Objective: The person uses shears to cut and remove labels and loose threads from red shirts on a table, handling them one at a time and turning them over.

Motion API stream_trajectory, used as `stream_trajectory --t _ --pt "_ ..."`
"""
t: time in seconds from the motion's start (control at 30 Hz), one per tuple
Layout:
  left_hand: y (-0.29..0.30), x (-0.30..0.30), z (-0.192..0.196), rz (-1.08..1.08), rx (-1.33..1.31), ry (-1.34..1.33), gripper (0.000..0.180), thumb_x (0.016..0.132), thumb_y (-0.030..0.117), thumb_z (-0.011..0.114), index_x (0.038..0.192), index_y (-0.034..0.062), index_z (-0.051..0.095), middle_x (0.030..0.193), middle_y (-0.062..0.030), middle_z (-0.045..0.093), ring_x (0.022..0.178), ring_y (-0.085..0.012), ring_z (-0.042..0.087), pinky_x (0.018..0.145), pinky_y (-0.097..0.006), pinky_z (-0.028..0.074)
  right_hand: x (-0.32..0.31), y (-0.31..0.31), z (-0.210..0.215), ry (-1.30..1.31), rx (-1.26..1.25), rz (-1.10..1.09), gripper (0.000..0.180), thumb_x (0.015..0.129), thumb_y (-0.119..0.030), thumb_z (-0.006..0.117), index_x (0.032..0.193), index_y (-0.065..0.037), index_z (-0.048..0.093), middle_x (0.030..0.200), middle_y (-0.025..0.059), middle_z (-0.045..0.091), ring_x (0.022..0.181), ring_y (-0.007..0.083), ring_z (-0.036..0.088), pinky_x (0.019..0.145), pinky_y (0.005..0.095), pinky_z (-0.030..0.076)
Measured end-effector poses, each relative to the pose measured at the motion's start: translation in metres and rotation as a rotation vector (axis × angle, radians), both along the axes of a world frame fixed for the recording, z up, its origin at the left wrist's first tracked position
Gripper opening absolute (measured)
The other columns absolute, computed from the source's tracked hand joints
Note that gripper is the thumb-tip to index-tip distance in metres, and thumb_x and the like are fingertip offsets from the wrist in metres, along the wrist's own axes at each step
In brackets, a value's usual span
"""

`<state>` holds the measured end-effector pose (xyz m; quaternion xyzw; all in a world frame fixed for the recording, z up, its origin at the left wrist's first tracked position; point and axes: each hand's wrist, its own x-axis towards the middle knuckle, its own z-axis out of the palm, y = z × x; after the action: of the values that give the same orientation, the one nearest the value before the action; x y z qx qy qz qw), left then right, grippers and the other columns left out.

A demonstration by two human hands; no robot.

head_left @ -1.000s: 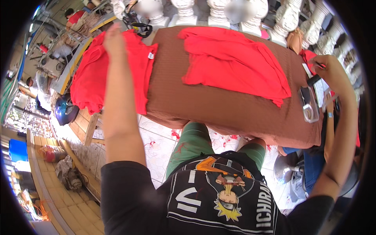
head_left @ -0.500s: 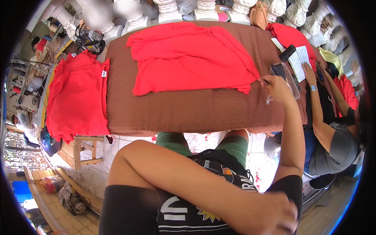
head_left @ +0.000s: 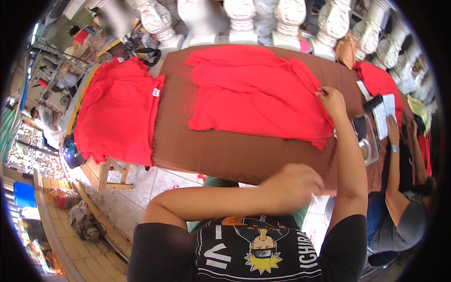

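Note:
A red garment (head_left: 253,94) lies spread, with soft folds, on the brown cloth-covered table (head_left: 225,160). At its right edge my right hand (head_left: 332,102) is closed around a small dark tool (head_left: 324,92), mostly hidden by the fingers. The tool's tip is by the fabric; whether it touches cannot be made out. My left hand (head_left: 293,185) is smeared by motion over the table's near edge, in front of my body. Its fingers are blurred, so whether it holds anything does not show.
Stacked red garments (head_left: 120,113) lie at the left on a wooden stool (head_left: 110,171). At right are a clear plastic box (head_left: 369,141), a black cylinder (head_left: 373,102), a notebook (head_left: 385,113) under a co-worker's hand (head_left: 392,129), and more red cloth (head_left: 378,80). White balusters (head_left: 242,21) line the back.
My left hand has come up from beside my right upper arm to the table's near edge. My right hand has moved farther up the garment's right edge. The view has shifted.

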<state>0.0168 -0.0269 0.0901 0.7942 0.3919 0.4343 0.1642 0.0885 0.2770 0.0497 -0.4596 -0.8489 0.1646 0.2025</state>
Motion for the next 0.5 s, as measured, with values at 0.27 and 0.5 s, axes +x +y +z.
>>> stream_trajectory --t 0.27,0.5 --pt "-0.021 -0.080 -0.078 0.635 -0.316 0.399 0.046 0.085 0.032 0.066 0.126 0.0135 0.056 0.146 -0.0144 0.036 0.138 -0.0364 0.028 0.108 -0.053 0.026 -0.052 0.022 -0.049 0.069 0.049 -0.266 0.029 0.083 -0.031 0.069 0.101 -0.009 0.070 0.094 0.0171 0.070 0.092 0.0328 0.067 0.080 0.0449 0.051" --pt "-0.018 -0.077 -0.080 0.649 -0.290 0.375 0.044 0.086 0.032 0.065 0.125 0.0140 0.056 0.145 -0.0135 0.038 0.137 -0.0361 0.030 0.109 -0.053 0.026 -0.040 0.037 -0.010 0.625 -0.161 0.061 0.024 0.084 -0.029 0.071 0.087 -0.005 0.070 0.072 0.0112 0.066 0.067 0.0207 0.060 0.066 0.0350 0.047"
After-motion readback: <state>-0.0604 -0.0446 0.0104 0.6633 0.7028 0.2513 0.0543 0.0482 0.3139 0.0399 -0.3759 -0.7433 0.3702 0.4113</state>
